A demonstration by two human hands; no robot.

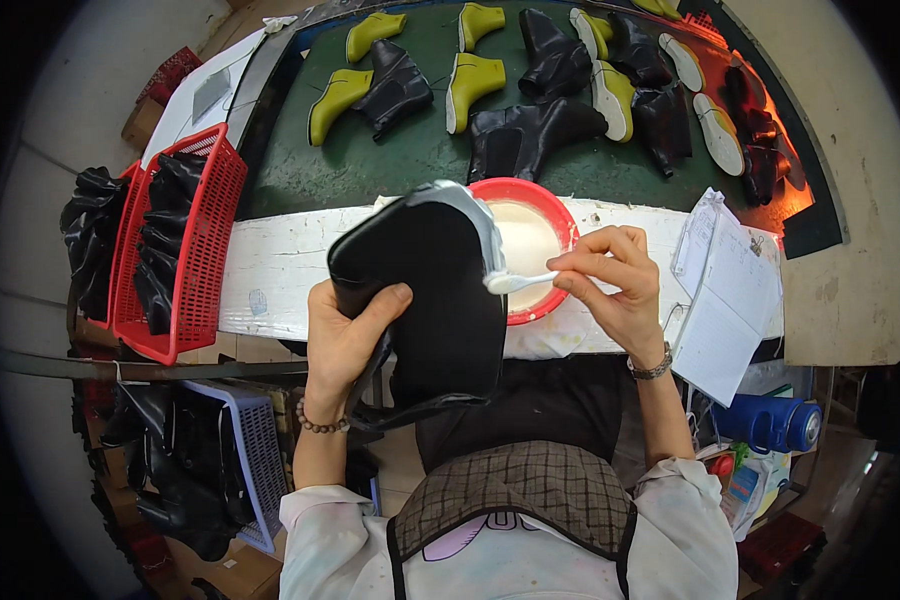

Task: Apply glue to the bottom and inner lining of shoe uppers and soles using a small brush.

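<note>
My left hand [355, 330] grips a black boot upper [425, 270], thumb across its side, and holds it up over the bench edge. Wet whitish glue coats the upper's far rim. Between the thumb and fingers of my right hand [615, 285] is a small white brush [520, 282], its bristle end touching or nearly touching the boot's glued edge. Behind them, a red bowl [570, 225] of creamy white glue stands on the white bench edge [290, 262]; the boot hides part of the bowl.
On the green conveyor belt [300, 180] lie yellow-green shoe forms [475, 90], black boots [535, 135] and pale soles [718, 135], with an orange glow at right. Boot uppers fill a red basket [180, 270] and a lilac crate [255, 460]. An open notebook [725, 300] lies right.
</note>
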